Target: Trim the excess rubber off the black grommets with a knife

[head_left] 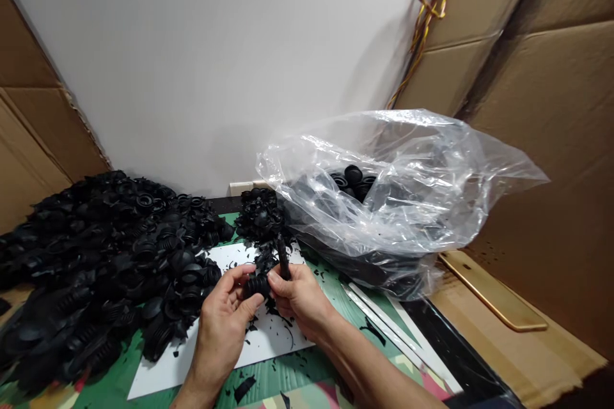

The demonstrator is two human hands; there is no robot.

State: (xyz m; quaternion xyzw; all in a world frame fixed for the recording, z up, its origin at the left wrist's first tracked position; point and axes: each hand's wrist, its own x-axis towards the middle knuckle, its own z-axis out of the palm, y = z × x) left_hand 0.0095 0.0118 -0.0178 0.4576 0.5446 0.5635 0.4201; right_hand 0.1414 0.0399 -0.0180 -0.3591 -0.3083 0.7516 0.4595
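Note:
My left hand is closed around a small black ribbed rubber bellows, its fingers and thumb on either side. Held against the same side of the bellows, my right hand grips a slim dark pen-like tool that points up and away. The tool's exact kind is hard to make out. Beneath both hands lies a white sheet strewn with black rubber trimmings. A large heap of black rubber parts spreads to the left of my left hand.
A clear plastic bag with black rubber parts inside stands at right. A smaller pile of black scraps sits behind the sheet. White strips and a gold phone lie to the right. Cardboard and twisted wires flank the wall.

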